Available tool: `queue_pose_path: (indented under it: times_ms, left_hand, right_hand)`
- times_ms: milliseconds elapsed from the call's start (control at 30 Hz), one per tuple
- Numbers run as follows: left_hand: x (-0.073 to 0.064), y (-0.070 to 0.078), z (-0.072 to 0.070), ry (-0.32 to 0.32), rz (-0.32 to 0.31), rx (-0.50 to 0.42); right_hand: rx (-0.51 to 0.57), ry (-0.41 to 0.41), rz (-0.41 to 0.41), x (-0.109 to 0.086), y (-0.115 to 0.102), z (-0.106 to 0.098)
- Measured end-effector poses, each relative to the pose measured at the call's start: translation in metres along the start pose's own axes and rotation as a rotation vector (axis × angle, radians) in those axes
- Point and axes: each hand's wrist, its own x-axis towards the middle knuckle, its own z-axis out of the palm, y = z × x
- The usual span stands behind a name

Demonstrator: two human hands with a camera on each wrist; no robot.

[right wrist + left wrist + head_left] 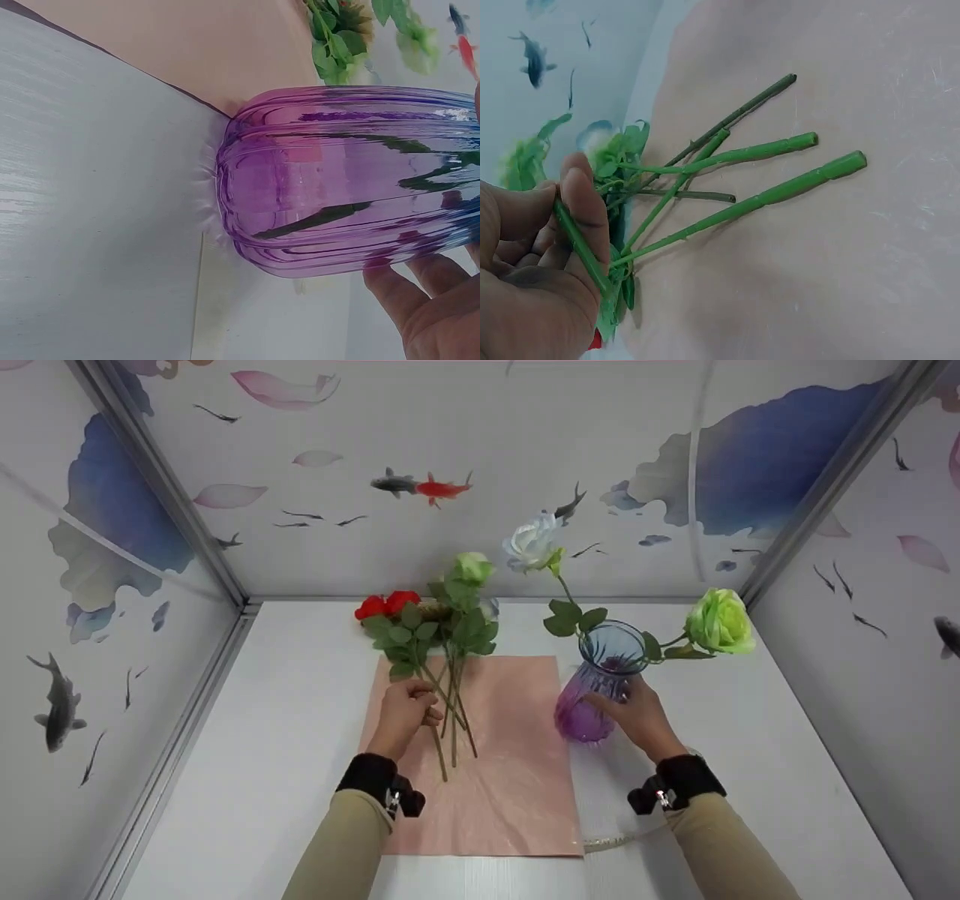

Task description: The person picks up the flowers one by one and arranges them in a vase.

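Observation:
My left hand (409, 712) pinches a green flower stem (581, 247) between thumb and fingers, above the pink wrapping sheet (517, 802). Beside it, several artificial flowers lie with their stems (772, 191) crossing on the sheet. Their heads point to the back: red roses (401, 601) and a pale green flower (472, 568). With my right hand (641, 716) I grip the ribbed glass vase (337, 180), purple below and blue at the rim. A white-blue rose (532, 544) leans left out of the vase, and a bright green rose (718, 621) leans right.
A pale strip like a measuring tape (609, 843) runs from the sheet's front right corner under my right forearm. White panels printed with fish and petals (300, 540) enclose the white table (247, 750) at the back and both sides.

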Motion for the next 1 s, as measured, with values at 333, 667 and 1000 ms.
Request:
queue_pose_path:
  times_ms: [333, 667, 1000]
  left_hand:
    - [-0.008, 0.008, 0.012, -0.012, 0.05, -0.149]
    - [-0.02, 0.034, 0.026, 0.038, 0.141, -0.162]
    - [-0.041, 0.061, 0.043, 0.05, 0.369, -0.092]
  right_hand:
    - [0.018, 0.003, -0.002, 0.0, 0.001, 0.001]
    - [0.024, -0.009, 0.019, 0.0, -0.001, 0.0]
    - [0.027, -0.002, 0.007, -0.001, 0.001, 0.0]
